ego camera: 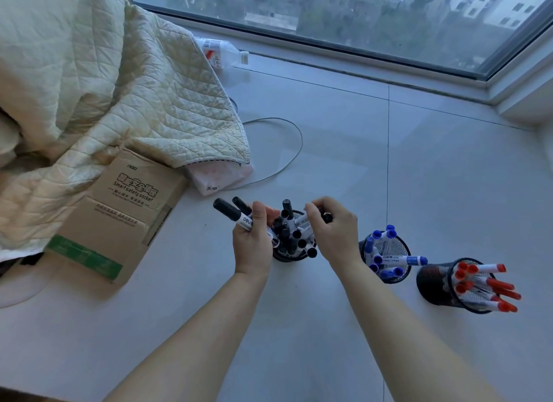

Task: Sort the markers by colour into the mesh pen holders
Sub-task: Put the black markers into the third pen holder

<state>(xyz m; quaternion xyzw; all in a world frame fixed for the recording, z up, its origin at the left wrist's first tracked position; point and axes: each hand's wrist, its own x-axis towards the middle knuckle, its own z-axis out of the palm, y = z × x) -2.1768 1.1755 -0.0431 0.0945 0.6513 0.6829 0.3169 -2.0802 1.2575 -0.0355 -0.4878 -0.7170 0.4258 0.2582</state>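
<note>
left hand gripping two black markers, right hand pinching another over black-marker holder

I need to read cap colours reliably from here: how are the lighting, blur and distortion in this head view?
Head view: dim bluish daylight from the window, soft shadows, no glare; wide-angle bending at the edges; right hand slightly motion-blurred over the black-capped markers; blue-capped markers and red-capped markers read clearly.

A home: quilted blanket draped beside a high-rise window.
</note>
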